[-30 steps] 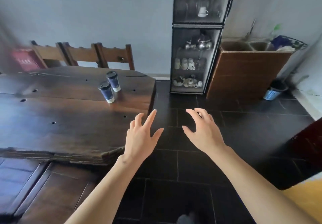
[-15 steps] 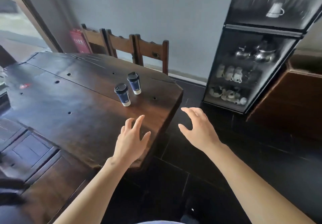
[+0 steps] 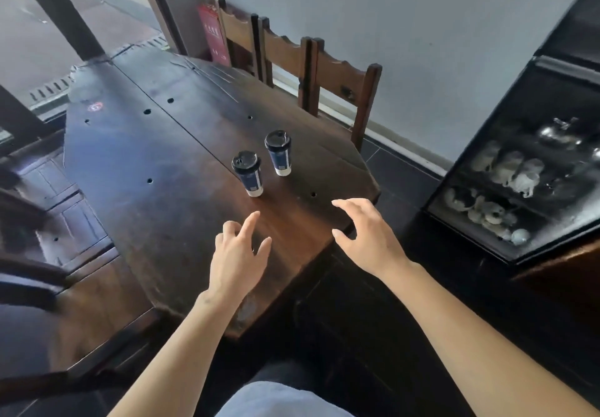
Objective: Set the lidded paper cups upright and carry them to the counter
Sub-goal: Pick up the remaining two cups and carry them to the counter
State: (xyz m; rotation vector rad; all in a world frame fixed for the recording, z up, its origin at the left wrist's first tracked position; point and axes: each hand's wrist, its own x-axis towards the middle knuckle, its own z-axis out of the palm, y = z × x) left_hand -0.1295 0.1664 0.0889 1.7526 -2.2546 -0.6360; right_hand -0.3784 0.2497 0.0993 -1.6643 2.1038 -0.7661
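Hands (image 3: 238, 256) empty near upright cups (image 3: 248, 173)

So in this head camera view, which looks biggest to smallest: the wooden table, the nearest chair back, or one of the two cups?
1. Wooden table
2. Nearest chair back
3. The cups: nearer cup and farther cup look alike, so no ranking between them.

Count was two lidded paper cups, near cup (image 3: 249, 173) and far cup (image 3: 279, 153) at its 1 o'clock, both upright on one table (image 3: 168, 170), plus three chairs (image 3: 337, 79) at 12 o'clock, one glass cabinet (image 3: 526, 170) at 3 o'clock, two bare hands.
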